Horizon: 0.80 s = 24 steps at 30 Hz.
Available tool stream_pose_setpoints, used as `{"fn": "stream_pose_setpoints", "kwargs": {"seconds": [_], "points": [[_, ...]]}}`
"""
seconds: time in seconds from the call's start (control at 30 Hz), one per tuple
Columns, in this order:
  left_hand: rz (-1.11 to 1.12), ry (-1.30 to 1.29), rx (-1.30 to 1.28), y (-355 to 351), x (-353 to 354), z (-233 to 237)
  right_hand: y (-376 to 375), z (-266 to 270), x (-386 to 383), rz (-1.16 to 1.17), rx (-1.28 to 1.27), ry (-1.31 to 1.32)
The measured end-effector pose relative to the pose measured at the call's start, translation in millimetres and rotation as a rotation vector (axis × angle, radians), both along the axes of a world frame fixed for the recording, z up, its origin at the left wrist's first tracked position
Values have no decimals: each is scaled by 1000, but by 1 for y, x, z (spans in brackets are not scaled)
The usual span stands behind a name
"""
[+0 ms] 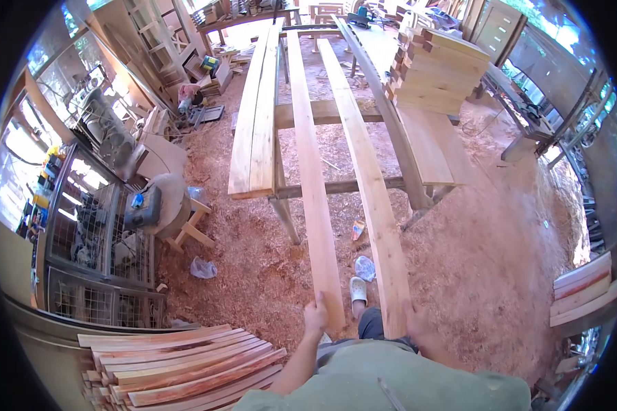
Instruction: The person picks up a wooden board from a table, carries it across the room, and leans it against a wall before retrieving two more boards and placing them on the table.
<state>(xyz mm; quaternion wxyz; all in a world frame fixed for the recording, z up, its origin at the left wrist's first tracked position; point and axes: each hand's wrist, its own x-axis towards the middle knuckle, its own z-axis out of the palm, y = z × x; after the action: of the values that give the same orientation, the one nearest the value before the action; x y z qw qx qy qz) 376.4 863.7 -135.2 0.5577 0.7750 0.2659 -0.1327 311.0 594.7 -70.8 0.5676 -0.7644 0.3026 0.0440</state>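
Note:
Two long, pale boards run away from me across a wooden rack. My left hand point(315, 316) grips the near end of the left board point(313, 185) at its outer edge, thumb on top. On the near end of the right board point(370, 185), my right hand point(416, 320) holds the outer edge; its fingers are partly hidden beneath the wood. The boards lie apart, with a gap between them. Their far parts rest on the crossbars of the rack point(343, 186).
More boards point(253, 137) lie along the rack's left side. Stacked planks point(439, 75) stand at its right. A lumber pile point(185, 366) is at my lower left, near a stool point(195, 229). Plastic bags point(203, 268) and shavings lie on the floor. Boards point(583, 291) jut in from the right.

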Motion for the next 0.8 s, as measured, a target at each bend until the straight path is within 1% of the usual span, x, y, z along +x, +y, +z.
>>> {"fn": "stream_pose_setpoints", "kwargs": {"seconds": [0.07,0.13,0.2,0.23,0.27,0.3,0.37,0.4,0.47,0.5,0.53,0.57,0.6,0.67,0.7,0.77,0.8], "points": [[13,22,-42,4,56,-11,-1,-6,2,62,-126,-14],[33,-37,-54,1,121,3,-3,-22,-2,57,-129,-27],[71,-121,-122,-5,192,5,-6,-27,0,52,-132,-22],[146,-145,-104,-15,224,27,-8,-25,1,78,-75,-30],[106,-206,-83,-18,258,36,-9,-23,3,103,-16,-36],[105,-259,-58,-23,287,55,-11,-22,7,107,-3,-25],[160,-42,17,-19,351,50,-18,-23,19,89,-36,22],[164,-48,24,-20,367,60,-22,-29,26,93,-30,16],[316,-97,-180,-22,388,74,-27,-42,31,53,168,-94],[317,-88,-171,-14,395,61,-28,-38,37,53,176,-84],[254,-88,-361,-1,399,36,-29,-30,42,32,232,-60],[192,-92,-552,6,398,21,-32,-24,48,14,287,-39],[200,-89,-543,1,388,25,-36,-20,53,20,296,-32],[266,-96,-744,-11,362,39,-40,-16,62,49,342,-43],[286,-103,-742,-11,360,39,-41,-28,62,69,343,-39],[441,-143,-801,-9,356,38,-47,-57,64,67,339,-63],[474,-148,-811,-4,351,38,-51,-57,67,97,328,-51]]}}
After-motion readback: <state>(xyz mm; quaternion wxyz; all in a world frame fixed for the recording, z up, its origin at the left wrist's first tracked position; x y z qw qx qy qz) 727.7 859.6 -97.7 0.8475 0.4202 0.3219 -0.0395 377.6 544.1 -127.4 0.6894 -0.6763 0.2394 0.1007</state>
